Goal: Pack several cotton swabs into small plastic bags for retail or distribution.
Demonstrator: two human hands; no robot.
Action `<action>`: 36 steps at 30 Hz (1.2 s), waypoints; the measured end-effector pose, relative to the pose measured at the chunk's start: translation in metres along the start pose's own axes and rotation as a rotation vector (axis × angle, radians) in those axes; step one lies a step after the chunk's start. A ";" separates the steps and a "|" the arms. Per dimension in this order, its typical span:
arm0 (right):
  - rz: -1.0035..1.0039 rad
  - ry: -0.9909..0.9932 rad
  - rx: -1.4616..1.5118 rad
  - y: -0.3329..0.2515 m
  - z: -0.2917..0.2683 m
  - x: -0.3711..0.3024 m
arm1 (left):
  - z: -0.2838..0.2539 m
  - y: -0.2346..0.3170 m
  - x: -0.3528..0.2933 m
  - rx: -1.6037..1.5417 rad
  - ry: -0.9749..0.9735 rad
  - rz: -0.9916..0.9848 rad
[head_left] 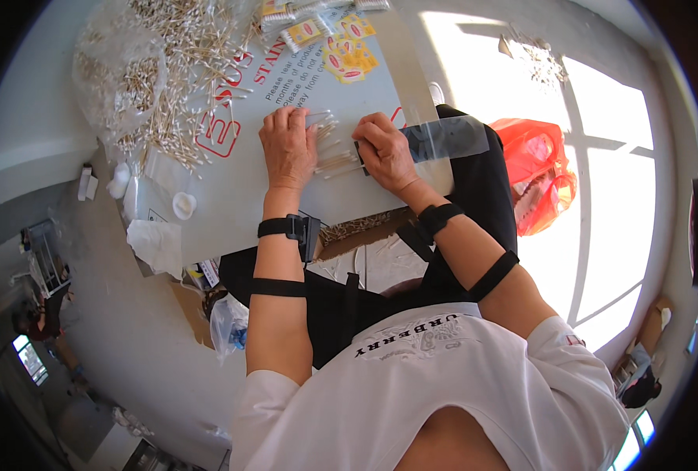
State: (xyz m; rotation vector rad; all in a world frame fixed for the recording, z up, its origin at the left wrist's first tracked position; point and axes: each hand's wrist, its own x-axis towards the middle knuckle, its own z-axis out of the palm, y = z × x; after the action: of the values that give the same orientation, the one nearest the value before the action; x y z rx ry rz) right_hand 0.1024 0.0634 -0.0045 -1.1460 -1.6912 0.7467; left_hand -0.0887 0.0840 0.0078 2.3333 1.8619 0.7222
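My left hand [290,147] is closed on the board, its fingers curled down beside a small piece of clear plastic [317,117]. What its fingertips hold, if anything, is hidden. Between both hands lies a loose row of cotton swabs [335,162]. My right hand [386,154] is closed in a pinch at their right. A flat clear plastic bag [449,138] runs out from under it, over the board's right edge towards my knee; the pinched part is covered by the fingers.
A large heap of cotton swabs [178,59] covers the board's far left. Yellow cards [350,59] and packed swabs [306,33] lie at the far side. A small white round cup [184,206] sits near left. A red plastic bag [533,169] stands on the floor at right.
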 end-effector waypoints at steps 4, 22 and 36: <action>0.014 0.055 0.050 0.005 -0.001 -0.001 | -0.003 0.038 -0.035 0.068 -0.022 -0.061; 0.196 0.172 0.282 -0.020 0.024 -0.019 | 0.005 0.042 -0.056 0.067 -0.174 -0.097; 0.306 0.168 0.490 -0.005 0.025 0.000 | -0.017 0.042 -0.058 -0.641 0.123 -0.242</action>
State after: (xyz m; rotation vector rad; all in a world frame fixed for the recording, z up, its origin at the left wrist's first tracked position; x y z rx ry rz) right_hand 0.0778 0.0617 -0.0098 -1.0862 -1.1168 1.1464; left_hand -0.0659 0.0151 0.0189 1.6680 1.5902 1.2243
